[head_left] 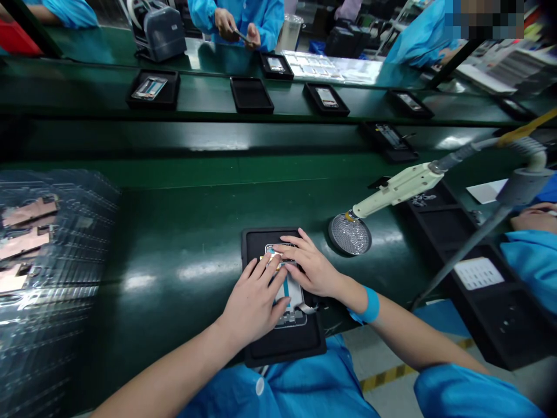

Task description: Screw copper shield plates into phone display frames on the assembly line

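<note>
Both your hands are in close over the silver-and-white, phone-shaped electronic assembly (297, 293), and it lies in the black rectangular tray (285, 348) at the near edge of the dark green, glossy tabletop (183, 232). Your left hand (256, 299) comes across from the lower left, fingers released and fanned out, their tips down on the assembly's upper half, thumb set well away from them near the blue strip (286, 288). In from the other side comes your right hand (315, 270), bright blue band (372, 305) round the wrist, fingers stretched out and unclenched, tips meeting the left ones; whatever sits right beneath them is hidden. A thin silvery ribbon (308, 309) pokes out at the assembly's right side. Just right of the tray, a round dish with a perforated metal top (350, 238), and the tip of the pale green, stick-shaped electric screwdriver (398, 188) reaches its upper edge. Over on your left, stacked clear plastic trays (87, 223) carry copper-coloured plates (28, 244). Across the line, a blue-sleeved co-worker's hands (226, 24) hold a slim flat object (242, 37).
</note>
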`<state>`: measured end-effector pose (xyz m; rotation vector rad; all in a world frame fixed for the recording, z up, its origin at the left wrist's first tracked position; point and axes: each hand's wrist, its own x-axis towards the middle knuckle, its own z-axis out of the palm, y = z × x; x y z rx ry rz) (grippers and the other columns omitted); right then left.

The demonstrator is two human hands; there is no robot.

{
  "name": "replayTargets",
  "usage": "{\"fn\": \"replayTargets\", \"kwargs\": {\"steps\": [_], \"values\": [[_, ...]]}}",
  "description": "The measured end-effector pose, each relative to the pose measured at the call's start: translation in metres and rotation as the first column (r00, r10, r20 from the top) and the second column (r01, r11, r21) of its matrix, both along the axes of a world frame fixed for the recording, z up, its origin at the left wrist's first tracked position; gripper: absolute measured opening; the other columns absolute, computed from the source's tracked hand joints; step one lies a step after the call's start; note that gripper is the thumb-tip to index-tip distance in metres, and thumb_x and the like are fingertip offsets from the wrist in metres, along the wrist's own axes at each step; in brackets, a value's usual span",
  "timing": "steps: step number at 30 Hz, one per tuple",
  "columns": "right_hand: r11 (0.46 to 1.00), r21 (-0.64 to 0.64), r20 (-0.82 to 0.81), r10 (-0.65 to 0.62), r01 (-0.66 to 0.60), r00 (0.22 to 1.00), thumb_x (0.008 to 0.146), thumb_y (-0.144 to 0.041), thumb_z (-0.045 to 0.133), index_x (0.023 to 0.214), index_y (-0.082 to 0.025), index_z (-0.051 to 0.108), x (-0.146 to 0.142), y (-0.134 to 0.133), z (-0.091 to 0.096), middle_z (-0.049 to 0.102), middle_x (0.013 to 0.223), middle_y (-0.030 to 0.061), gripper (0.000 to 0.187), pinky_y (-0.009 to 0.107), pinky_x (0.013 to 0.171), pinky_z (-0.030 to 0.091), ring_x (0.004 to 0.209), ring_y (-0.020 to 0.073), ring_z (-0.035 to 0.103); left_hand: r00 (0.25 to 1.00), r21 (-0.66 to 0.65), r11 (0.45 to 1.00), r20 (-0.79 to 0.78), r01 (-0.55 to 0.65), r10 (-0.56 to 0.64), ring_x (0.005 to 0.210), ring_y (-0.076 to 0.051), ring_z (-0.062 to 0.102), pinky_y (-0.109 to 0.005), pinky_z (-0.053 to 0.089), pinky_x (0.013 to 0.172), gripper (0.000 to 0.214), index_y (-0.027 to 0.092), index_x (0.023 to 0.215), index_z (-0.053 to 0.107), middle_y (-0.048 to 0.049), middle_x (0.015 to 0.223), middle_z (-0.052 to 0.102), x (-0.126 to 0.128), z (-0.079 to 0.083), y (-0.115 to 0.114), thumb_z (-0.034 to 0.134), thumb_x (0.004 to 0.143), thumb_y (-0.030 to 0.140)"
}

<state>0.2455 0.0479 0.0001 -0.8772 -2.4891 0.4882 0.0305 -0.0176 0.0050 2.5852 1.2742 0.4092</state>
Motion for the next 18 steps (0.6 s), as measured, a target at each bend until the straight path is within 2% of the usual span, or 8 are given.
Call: {"fn": "replayTargets", "kwargs": {"steps": [6, 10, 12, 13, 14, 16, 17, 18], "values": [[0.999, 0.028, 0.119, 0.020, -0.024, 0.993, 0.096, -0.018, 0.050, 0.131, -0.023, 0.060, -0.002, 0.000, 0.004, 0.064, 0.139, 0.0078, 0.037, 0.069, 0.120, 0.027, 0.139, 0.0313, 0.048, 1.000, -0.003, 1.000, 0.006, -0.007, 0.007, 0.148, -0.033, 0.039, -0.052, 0.035, 0.119, 0.053, 0.014, 0.143, 0.053, -0.0165, 0.157, 0.045, 0.001, 0.000, 0.000, 0.052, 0.100, 0.045], [0.999, 0.035, 0.071, 0.039, -0.041, 0.997, 0.098, -0.018, 0.048, 0.134, -0.023, 0.057, 0.002, 0.000, 0.003, 0.063, 0.138, 0.0085, 0.037, 0.065, 0.120, 0.032, 0.142, 0.0284, 0.046, 0.999, 0.031, 0.999, 0.049, -0.004, 0.002, 0.141, -0.032, 0.048, -0.051, 0.043, 0.114, 0.048, 0.016, 0.140, 0.056, -0.0165, 0.152, 0.052, -0.004, 0.001, 0.008, 0.054, 0.098, 0.039], [0.990, 0.131, -0.055, -0.051, 0.057, 0.997, 0.098, -0.020, 0.047, 0.130, -0.024, 0.057, 0.010, 0.000, 0.005, 0.064, 0.136, 0.0094, 0.033, 0.062, 0.119, 0.036, 0.141, 0.0274, 0.048, 0.998, 0.092, 0.996, 0.063, -0.004, -0.002, 0.139, -0.031, 0.050, -0.048, 0.047, 0.110, 0.047, 0.017, 0.141, 0.055, -0.0154, 0.150, 0.054, -0.008, -0.001, 0.011, 0.053, 0.099, 0.037], [0.961, 0.197, -0.150, -0.166, 0.194, 0.975, 0.098, -0.021, 0.047, 0.128, -0.025, 0.056, 0.015, 0.001, 0.007, 0.062, 0.136, 0.0106, 0.031, 0.062, 0.118, 0.038, 0.141, 0.0282, 0.048, 0.998, 0.136, 0.991, 0.060, -0.009, 0.001, 0.140, -0.031, 0.050, -0.048, 0.047, 0.109, 0.049, 0.017, 0.144, 0.053, -0.0146, 0.151, 0.054, -0.009, -0.003, 0.013, 0.052, 0.099, 0.038], [0.888, 0.251, -0.266, -0.319, 0.385, 0.910, 0.097, -0.023, 0.048, 0.127, -0.025, 0.054, 0.021, 0.003, 0.011, 0.059, 0.138, 0.0129, 0.031, 0.063, 0.117, 0.038, 0.142, 0.0300, 0.047, 0.999, 0.186, 0.983, 0.048, -0.013, 0.004, 0.141, -0.033, 0.048, -0.049, 0.047, 0.108, 0.053, 0.017, 0.146, 0.050, -0.0139, 0.152, 0.053, -0.010, -0.008, 0.016, 0.051, 0.099, 0.040], [0.596, 0.220, -0.479, -0.624, 0.772, 0.618, 0.096, -0.029, 0.052, 0.137, -0.023, 0.043, 0.033, 0.015, 0.020, 0.041, 0.152, 0.0196, 0.042, 0.066, 0.118, 0.033, 0.150, 0.0348, 0.031, 1.000, 0.291, 0.956, 0.022, -0.015, 0.009, 0.142, -0.037, 0.046, -0.053, 0.046, 0.107, 0.060, 0.017, 0.151, 0.046, -0.0134, 0.152, 0.053, -0.009, -0.020, 0.026, 0.049, 0.098, 0.045], [0.465, 0.144, -0.534, -0.706, 0.873, 0.465, 0.096, -0.032, 0.055, 0.144, -0.020, 0.034, 0.039, 0.025, 0.027, 0.028, 0.158, 0.0230, 0.054, 0.067, 0.120, 0.029, 0.154, 0.0364, 0.020, 1.000, 0.332, 0.943, 0.020, -0.002, -0.005, 0.142, -0.038, 0.046, -0.055, 0.045, 0.106, 0.063, 0.016, 0.152, 0.045, -0.0141, 0.152, 0.053, -0.006, -0.027, 0.032, 0.048, 0.098, 0.047], [0.389, 0.056, -0.564, -0.748, 0.920, 0.351, 0.094, -0.036, 0.060, 0.149, -0.017, 0.025, 0.045, 0.037, 0.033, 0.019, 0.161, 0.0252, 0.068, 0.067, 0.121, 0.026, 0.156, 0.0369, 0.013, 0.999, 0.361, 0.932, 0.024, 0.012, -0.022, 0.142, -0.040, 0.045, -0.057, 0.044, 0.105, 0.064, 0.015, 0.153, 0.044, -0.0154, 0.151, 0.053, -0.003, -0.034, 0.040, 0.046, 0.097, 0.047]]}}
